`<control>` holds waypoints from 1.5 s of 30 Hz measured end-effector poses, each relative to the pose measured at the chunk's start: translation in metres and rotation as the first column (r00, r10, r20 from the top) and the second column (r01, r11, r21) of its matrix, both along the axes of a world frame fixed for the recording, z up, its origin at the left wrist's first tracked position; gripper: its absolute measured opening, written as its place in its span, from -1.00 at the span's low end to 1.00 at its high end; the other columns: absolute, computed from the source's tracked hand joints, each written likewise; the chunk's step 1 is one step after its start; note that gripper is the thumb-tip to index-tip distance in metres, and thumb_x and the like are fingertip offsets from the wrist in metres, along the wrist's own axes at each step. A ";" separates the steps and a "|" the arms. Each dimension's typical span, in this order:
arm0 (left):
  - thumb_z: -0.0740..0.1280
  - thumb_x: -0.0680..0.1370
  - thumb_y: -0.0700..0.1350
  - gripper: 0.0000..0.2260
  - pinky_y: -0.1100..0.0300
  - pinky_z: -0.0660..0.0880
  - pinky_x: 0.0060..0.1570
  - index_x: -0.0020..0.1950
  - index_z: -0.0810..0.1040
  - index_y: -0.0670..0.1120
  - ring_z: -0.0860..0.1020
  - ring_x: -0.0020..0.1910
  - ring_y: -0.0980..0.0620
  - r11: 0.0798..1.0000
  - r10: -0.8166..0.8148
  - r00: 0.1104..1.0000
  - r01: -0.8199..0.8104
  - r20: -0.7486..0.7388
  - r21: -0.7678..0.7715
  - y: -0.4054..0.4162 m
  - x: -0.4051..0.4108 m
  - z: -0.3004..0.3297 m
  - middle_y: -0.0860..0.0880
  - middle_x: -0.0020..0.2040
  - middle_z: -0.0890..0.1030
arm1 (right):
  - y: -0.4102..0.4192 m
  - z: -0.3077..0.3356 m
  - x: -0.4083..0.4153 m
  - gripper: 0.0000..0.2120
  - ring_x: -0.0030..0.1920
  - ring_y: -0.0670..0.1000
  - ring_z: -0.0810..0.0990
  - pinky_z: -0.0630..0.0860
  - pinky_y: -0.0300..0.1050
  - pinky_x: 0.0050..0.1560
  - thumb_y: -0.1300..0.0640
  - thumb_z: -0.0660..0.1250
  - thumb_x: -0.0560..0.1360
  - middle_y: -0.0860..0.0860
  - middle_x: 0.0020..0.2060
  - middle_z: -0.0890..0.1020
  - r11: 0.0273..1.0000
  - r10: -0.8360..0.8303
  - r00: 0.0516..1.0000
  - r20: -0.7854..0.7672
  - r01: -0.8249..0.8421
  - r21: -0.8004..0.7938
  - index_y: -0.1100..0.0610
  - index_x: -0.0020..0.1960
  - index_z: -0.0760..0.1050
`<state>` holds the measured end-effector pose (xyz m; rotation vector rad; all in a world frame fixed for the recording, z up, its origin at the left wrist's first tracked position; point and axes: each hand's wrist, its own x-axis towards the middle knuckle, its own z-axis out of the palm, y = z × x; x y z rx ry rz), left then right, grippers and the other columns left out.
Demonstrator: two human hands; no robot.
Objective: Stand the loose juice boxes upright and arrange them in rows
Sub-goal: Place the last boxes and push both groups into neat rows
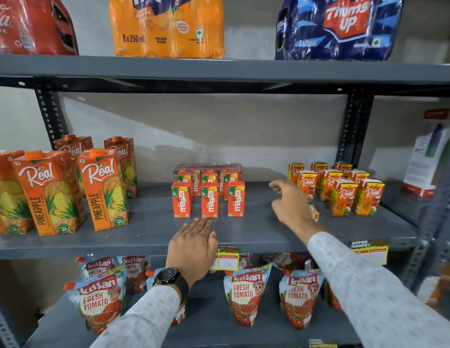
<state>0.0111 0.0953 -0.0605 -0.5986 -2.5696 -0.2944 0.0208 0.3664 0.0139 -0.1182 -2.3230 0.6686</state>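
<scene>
Small orange Maaza juice boxes stand upright in rows at the middle of the grey middle shelf. Small Real juice boxes stand upright in rows at the right. One small juice box lies on the shelf just left of that group, mostly hidden behind my right hand. My right hand hovers over it with fingers loosely curled and apart, gripping nothing that shows. My left hand rests flat, palm down, on the shelf's front edge just in front of the Maaza rows, holding nothing.
Tall Real pineapple cartons stand at the shelf's left. A shrink-wrapped Maaza pack sits behind the loose Maaza boxes. Soda multipacks fill the shelf above, Kissan ketchup pouches the shelf below. Price tags hang on the front edge.
</scene>
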 end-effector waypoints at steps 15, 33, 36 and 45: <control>-0.19 0.60 0.15 -0.37 0.06 0.26 0.51 0.47 0.45 -0.03 0.38 0.49 0.03 1.000 -0.003 1.000 0.003 0.004 0.024 0.002 0.003 0.001 0.00 0.46 0.48 | 0.059 0.008 0.019 -0.48 -0.11 -0.04 0.61 0.52 -0.07 -0.16 -0.37 0.48 0.29 -0.07 -0.08 0.67 0.955 -0.249 0.808 0.535 0.112 0.276 -0.01 0.04 0.64; -0.18 0.61 0.15 -0.39 0.07 0.24 0.52 0.50 0.42 -0.01 0.35 0.50 0.07 1.000 0.011 1.000 -0.011 0.025 0.005 0.001 0.000 0.001 0.03 0.49 0.44 | 0.000 -0.035 0.005 -0.42 -0.16 -0.03 0.59 0.50 -0.09 -0.28 -0.30 0.58 0.29 -0.11 -0.10 0.58 0.921 -0.223 0.972 0.069 0.233 -0.312 -0.05 0.04 0.33; -0.15 0.62 0.13 -0.41 0.07 0.26 0.51 0.48 0.44 -0.02 0.37 0.49 0.06 1.000 0.012 1.000 -0.012 0.012 0.007 0.002 0.000 0.001 0.01 0.47 0.46 | -0.002 -0.041 0.004 -0.44 -0.19 -0.09 0.56 0.43 -0.20 -0.36 -0.28 0.56 0.33 -0.17 -0.13 0.53 0.933 -0.215 0.976 0.026 0.213 -0.289 -0.06 0.03 0.28; -0.14 0.62 0.13 -0.42 0.08 0.22 0.53 0.50 0.41 -0.02 0.33 0.51 0.07 1.000 0.008 1.000 -0.009 0.017 0.008 0.002 0.003 0.002 0.02 0.50 0.43 | 0.000 -0.043 0.002 -0.32 -0.05 -0.03 0.57 0.54 -0.04 -0.16 -0.39 0.52 0.29 -0.10 0.02 0.54 0.946 -0.197 0.979 0.044 0.201 -0.253 -0.08 0.18 0.30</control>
